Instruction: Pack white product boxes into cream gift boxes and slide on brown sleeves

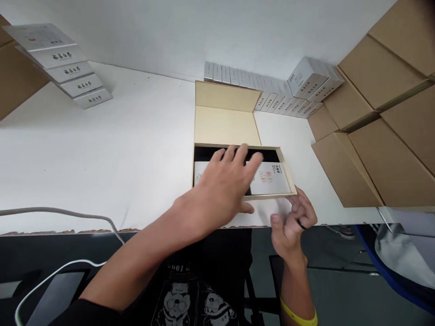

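Observation:
A shallow cream cardboard box (287,170) lies with its hinged lid (226,124) folded back towards the wall. Inside it are a black insert (268,155), a white packet (270,178) with orange and dark print on the right, and part of another white packet (199,170) on the left. Over the middle of the box is my left hand (224,181), fingers spread and thumb past the front wall; it hides what lies beneath. My right hand (295,219), wearing a black ring, has its bent fingers at the box's front right corner, thumb apart from it.
White printed boxes stand in a row (244,78) along the wall, with two more boxes (311,79) on top at the right. Another stack (74,72) is at the left. Brown cartons (377,77) fill the right side. A grey cable (61,210) crosses the table's front edge.

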Available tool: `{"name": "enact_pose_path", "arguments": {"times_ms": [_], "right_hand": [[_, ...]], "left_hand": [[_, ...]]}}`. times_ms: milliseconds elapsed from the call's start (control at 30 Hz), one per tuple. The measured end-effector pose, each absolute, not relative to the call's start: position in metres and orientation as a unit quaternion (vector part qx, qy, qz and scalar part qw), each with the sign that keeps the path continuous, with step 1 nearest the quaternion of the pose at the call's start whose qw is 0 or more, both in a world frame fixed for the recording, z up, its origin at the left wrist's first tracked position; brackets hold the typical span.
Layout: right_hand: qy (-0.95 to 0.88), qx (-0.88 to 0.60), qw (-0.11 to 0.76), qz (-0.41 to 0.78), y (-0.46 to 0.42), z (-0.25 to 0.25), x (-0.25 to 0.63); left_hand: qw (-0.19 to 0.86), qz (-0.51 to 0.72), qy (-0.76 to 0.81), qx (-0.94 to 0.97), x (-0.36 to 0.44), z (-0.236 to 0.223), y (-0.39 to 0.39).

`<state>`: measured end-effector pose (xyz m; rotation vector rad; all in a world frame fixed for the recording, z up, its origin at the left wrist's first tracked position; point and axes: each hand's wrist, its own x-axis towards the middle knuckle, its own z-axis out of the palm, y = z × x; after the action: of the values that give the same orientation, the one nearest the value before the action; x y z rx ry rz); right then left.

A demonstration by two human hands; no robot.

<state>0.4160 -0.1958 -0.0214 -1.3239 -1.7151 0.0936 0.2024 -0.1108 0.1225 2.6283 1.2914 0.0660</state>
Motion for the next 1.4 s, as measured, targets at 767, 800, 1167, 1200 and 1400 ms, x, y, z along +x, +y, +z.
{"name": "enact_pose_path", "arguments": {"times_ms": [767,800,1167,1200,1400], "right_hand": [[-0.873,-0.429,-0.146,0.179,-0.078,0.107,0.390],[-0.873,-0.431,-0.141,0.178,-0.078,0.106,0.389],[-0.886,-0.421,-0.135,0.139,-0.082,0.102,0.398],[-0.886,-0.420,-0.143,0.137,-0.082,0.103,0.398],[-0.883,-0.398,-0.219,0.120,-0.078,0.109,0.393]], "left_hand": [[0.118,0.008,0.462,0.879,0.196,0.093,-0.106],[0.119,0.009,0.463,0.878,0.196,0.094,-0.107],[0.137,-0.005,0.468,0.873,0.195,0.102,-0.109],[0.135,-0.019,0.467,0.873,0.194,0.104,-0.109],[0.112,-0.088,0.461,0.876,0.195,0.115,-0.109]]}}
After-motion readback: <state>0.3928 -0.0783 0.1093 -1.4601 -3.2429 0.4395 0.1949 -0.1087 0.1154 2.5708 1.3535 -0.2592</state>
